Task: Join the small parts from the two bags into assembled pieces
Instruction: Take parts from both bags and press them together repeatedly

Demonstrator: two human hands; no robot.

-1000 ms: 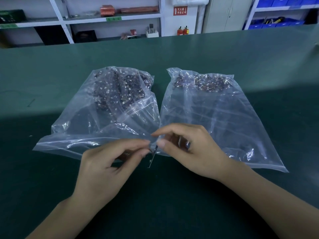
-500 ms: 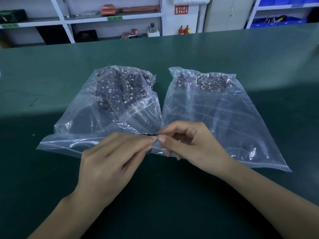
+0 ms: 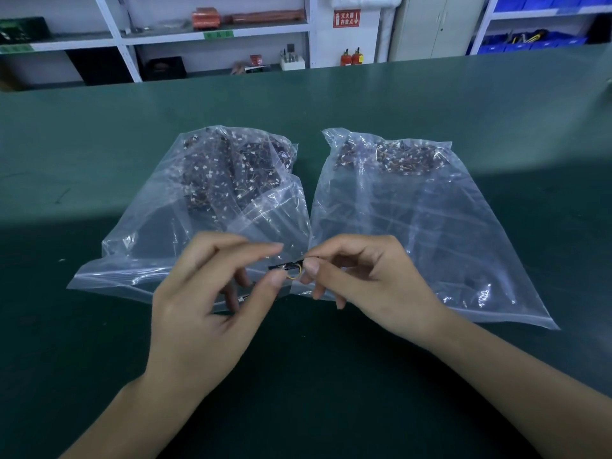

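Two clear plastic bags lie side by side on the green table. The left bag (image 3: 159, 233) holds a heap of dark small parts with white bits at its far end. The right bag (image 3: 440, 233) holds a smaller heap of similar parts with thin wires. In front of the bags, my left hand (image 3: 205, 313) and my right hand (image 3: 371, 279) meet fingertip to fingertip. Between them they pinch a small dark part with a thin yellow wire loop (image 3: 291, 268). My left hand pinches its left end, my right hand its right end.
The green table (image 3: 331, 376) stretches wide on all sides of the bags. Beyond its far edge stand white shelves (image 3: 212, 34) with boxes and tools, and blue bins (image 3: 530, 41) at the upper right.
Both hands have lifted slightly and spread a little. The part between the fingertips now shows as a dark piece with a yellow wire loop; before it looked like a thin dark sliver.
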